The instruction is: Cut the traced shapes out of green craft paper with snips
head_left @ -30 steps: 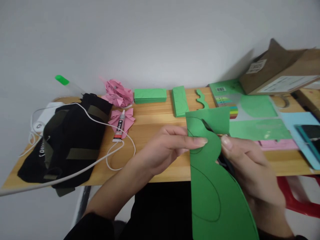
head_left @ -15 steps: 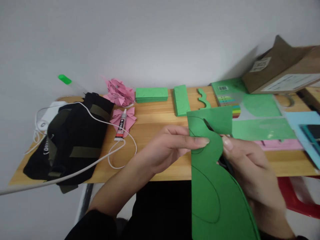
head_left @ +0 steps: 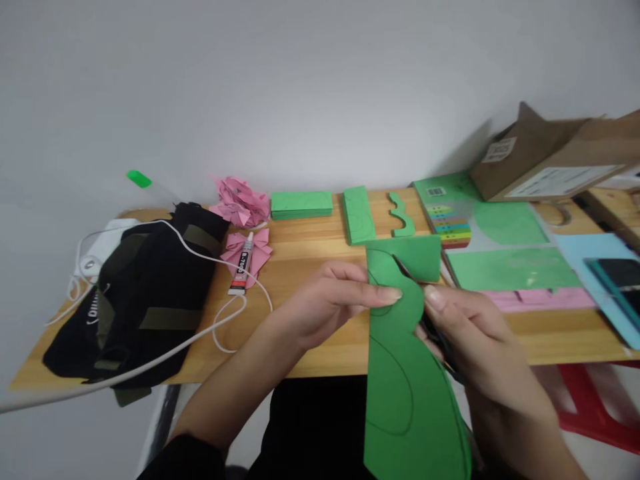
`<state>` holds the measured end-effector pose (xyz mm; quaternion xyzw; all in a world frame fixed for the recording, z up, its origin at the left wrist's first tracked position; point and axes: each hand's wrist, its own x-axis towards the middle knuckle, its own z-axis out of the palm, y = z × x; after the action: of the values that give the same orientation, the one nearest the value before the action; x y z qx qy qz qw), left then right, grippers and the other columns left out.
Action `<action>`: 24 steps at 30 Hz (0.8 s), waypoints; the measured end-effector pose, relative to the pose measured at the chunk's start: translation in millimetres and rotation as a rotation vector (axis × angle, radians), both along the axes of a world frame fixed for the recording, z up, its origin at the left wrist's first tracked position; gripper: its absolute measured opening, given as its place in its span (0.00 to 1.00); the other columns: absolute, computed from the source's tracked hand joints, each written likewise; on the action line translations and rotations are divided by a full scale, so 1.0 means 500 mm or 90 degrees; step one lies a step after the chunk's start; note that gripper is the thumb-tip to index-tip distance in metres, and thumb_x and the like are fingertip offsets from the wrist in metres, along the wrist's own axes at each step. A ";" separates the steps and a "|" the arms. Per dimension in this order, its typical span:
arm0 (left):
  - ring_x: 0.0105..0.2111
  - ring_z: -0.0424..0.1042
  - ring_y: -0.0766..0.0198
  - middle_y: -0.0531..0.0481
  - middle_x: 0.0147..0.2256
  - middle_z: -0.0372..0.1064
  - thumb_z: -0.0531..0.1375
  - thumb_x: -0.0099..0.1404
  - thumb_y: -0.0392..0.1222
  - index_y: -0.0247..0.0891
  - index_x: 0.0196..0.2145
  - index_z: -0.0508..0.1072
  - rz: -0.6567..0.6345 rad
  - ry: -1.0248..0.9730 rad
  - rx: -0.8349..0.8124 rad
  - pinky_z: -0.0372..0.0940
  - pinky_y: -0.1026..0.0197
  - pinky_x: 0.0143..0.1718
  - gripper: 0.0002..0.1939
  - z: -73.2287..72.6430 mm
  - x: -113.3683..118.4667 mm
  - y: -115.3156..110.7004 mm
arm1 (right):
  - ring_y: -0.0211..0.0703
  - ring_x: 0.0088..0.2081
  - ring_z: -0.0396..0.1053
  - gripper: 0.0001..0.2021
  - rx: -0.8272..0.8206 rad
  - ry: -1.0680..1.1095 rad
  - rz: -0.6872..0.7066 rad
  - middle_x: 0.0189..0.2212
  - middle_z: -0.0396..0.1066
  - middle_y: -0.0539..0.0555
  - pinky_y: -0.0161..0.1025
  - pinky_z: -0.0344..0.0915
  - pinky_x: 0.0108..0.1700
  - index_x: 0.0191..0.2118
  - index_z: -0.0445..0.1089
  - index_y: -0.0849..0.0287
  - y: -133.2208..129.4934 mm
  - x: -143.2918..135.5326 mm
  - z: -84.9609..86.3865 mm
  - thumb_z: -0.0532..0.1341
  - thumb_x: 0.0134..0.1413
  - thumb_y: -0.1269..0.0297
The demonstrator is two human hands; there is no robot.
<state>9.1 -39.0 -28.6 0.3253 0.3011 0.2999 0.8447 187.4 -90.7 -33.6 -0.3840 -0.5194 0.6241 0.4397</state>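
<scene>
Green paper with curved pencil lines hangs upright in front of me, its right side cut in a wavy edge. My left hand pinches it near the top, thumb on the front face and fingers behind. Dark-handled scissors are held in my right hand, at the right edge of the paper. Their blade shows in a slit near the top, and a strip of the paper bends off to the right there. A wavy green cutout lies on the table just beyond.
On the wooden table lie stacked green paper, another green stack, pink paper, a glue tube and a black bag. A white cable crosses the left. A cardboard box stands back right.
The view has shifted, so the table items sit lower in the picture. Both hands and the paper appear further left, and more of the scissors shows beside the paper.
</scene>
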 end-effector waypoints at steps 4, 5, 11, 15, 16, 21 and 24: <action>0.35 0.76 0.58 0.48 0.30 0.79 0.74 0.47 0.44 0.36 0.24 0.81 -0.016 0.009 0.022 0.67 0.53 0.51 0.10 0.003 -0.001 0.001 | 0.33 0.14 0.49 0.23 0.024 -0.010 0.021 0.13 0.56 0.44 0.35 0.44 0.15 0.23 0.63 0.55 0.003 0.004 -0.001 0.54 0.69 0.52; 0.34 0.76 0.59 0.48 0.29 0.79 0.74 0.47 0.44 0.36 0.23 0.81 -0.020 0.013 0.026 0.67 0.54 0.50 0.10 0.004 -0.001 0.000 | 0.34 0.14 0.50 0.23 0.030 -0.017 0.020 0.12 0.56 0.45 0.35 0.45 0.15 0.22 0.63 0.55 0.003 0.005 0.000 0.54 0.69 0.51; 0.31 0.73 0.65 0.50 0.27 0.78 0.75 0.45 0.44 0.36 0.21 0.80 -0.019 0.026 0.046 0.67 0.59 0.46 0.11 0.016 0.004 -0.002 | 0.33 0.15 0.49 0.24 0.032 -0.007 0.021 0.13 0.56 0.44 0.34 0.45 0.16 0.21 0.61 0.55 0.001 0.009 -0.002 0.54 0.69 0.51; 0.31 0.72 0.65 0.51 0.28 0.77 0.73 0.48 0.41 0.37 0.22 0.81 -0.015 0.018 0.045 0.66 0.59 0.44 0.07 0.022 0.008 -0.003 | 0.33 0.15 0.46 0.24 0.002 0.020 0.022 0.13 0.53 0.43 0.34 0.42 0.15 0.22 0.61 0.55 -0.006 0.013 -0.004 0.53 0.70 0.50; 0.31 0.72 0.65 0.50 0.28 0.77 0.73 0.48 0.40 0.37 0.22 0.81 -0.013 0.022 0.044 0.66 0.59 0.43 0.06 0.023 0.008 -0.003 | 0.33 0.15 0.45 0.24 -0.006 0.023 0.016 0.13 0.53 0.43 0.34 0.42 0.15 0.22 0.61 0.55 -0.007 0.014 -0.004 0.53 0.70 0.51; 0.31 0.70 0.66 0.50 0.29 0.74 0.72 0.47 0.39 0.34 0.17 0.76 0.011 0.044 0.065 0.64 0.59 0.43 0.10 0.027 0.010 -0.002 | 0.32 0.14 0.43 0.25 0.006 0.002 -0.001 0.14 0.52 0.43 0.34 0.38 0.14 0.20 0.59 0.55 -0.004 0.010 0.001 0.55 0.69 0.51; 0.31 0.70 0.65 0.50 0.29 0.74 0.72 0.48 0.39 0.34 0.19 0.77 0.001 0.042 0.077 0.64 0.58 0.44 0.09 0.031 0.008 0.000 | 0.31 0.15 0.45 0.25 0.016 -0.011 -0.002 0.14 0.52 0.44 0.33 0.39 0.14 0.21 0.59 0.55 0.000 0.008 0.004 0.55 0.69 0.51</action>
<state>13.1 -39.1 -13.2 0.3850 0.3101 0.3074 0.8131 191.2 -90.6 -31.4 -0.3846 -0.5306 0.6135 0.4407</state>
